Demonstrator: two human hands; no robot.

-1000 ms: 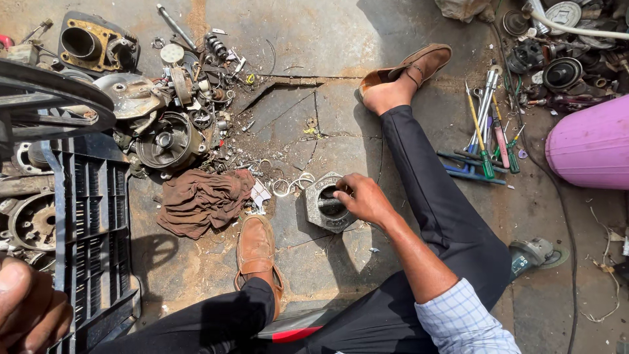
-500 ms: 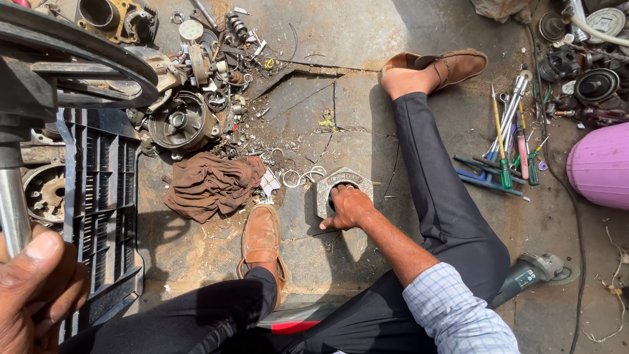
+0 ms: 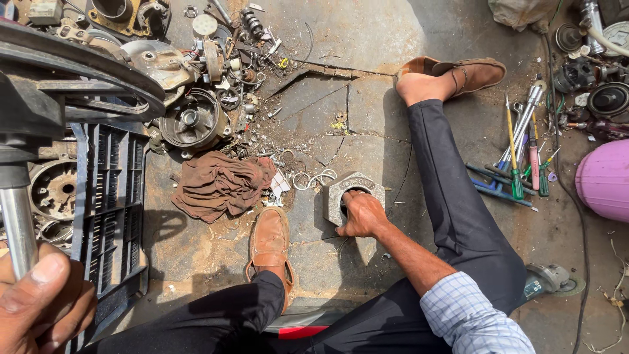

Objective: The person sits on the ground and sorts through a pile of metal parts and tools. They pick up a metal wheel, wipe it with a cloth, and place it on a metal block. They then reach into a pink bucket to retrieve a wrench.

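My right hand (image 3: 362,215) grips a grey six-sided metal housing (image 3: 333,198) that lies on the concrete floor between my legs, its fingers hooked into the round bore. My left hand (image 3: 39,305) is at the bottom left corner, curled around the lower end of an upright chrome tube (image 3: 16,223). That tube rises to a black curved frame part (image 3: 78,72). A crumpled brown rag (image 3: 219,183) lies left of the housing, just above my brown left shoe (image 3: 268,242).
Round metal engine parts (image 3: 190,121) and small scrap are piled at the upper left. A black plastic grille (image 3: 111,216) lies on the left. Screwdrivers and spanners (image 3: 521,157) sit right of my outstretched leg, beside a pink rounded object (image 3: 606,180). An angle grinder (image 3: 550,278) lies by my right knee.
My right hand went from resting on top of the housing to hooking its fingers into the bore. My left hand has come further into view beside the chrome tube.
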